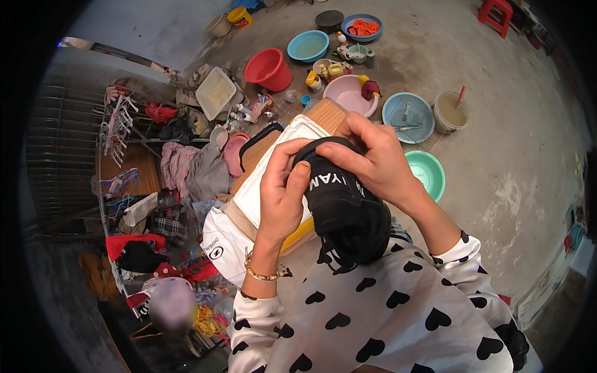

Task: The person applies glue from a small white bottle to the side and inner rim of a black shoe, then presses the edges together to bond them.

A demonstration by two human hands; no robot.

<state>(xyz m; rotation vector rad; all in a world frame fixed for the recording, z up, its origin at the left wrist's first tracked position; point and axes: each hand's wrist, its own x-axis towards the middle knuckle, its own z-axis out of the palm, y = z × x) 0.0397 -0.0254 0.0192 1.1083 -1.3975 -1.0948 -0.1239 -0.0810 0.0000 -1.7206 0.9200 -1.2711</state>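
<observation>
A bundled black cloth item (351, 208) with white lettering is between my hands, close in front of my body. Its exact kind cannot be made out. My left hand (283, 189) grips the upper left edge, with the thumb pressed on the cloth. On the other side my right hand (379, 158) pinches the top edge between thumb and curled fingers. The lower end of the bundle hangs in loose folds against my heart-patterned clothing. Beneath my hands a wooden board (326, 114) carries a white panel (252, 182).
A white printed cloth (227, 248) lies beside the panel. Ahead on the floor stand a red bucket (268, 69), a pink basin (348, 95), a blue basin (408, 117) and a green basin (429, 174). At left is a metal rack (102, 186) with hangers and clothes.
</observation>
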